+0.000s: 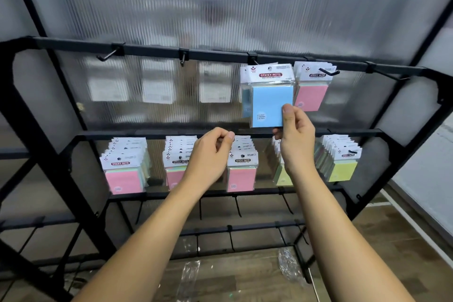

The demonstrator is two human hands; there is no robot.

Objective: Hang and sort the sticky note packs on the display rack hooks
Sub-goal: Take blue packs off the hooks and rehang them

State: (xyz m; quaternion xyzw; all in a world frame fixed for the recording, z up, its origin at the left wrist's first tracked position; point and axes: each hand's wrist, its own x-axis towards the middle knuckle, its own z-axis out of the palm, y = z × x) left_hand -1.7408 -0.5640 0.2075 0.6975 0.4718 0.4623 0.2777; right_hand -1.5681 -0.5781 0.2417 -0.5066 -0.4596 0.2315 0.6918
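Both forearms reach up from 6 o'clock toward the rack [63,154]. Right hand [295,138] pinches the lower right corner of the blue pack [269,103], thumb on its front, at the third top-rail hook [252,60]. Left hand [210,154], at 9 o'clock of the right, is curled loosely and holds nothing. Pink packs [311,94] hang just at 3 o'clock of the blue one. Pink and green packs [343,169] fill the middle rail below.
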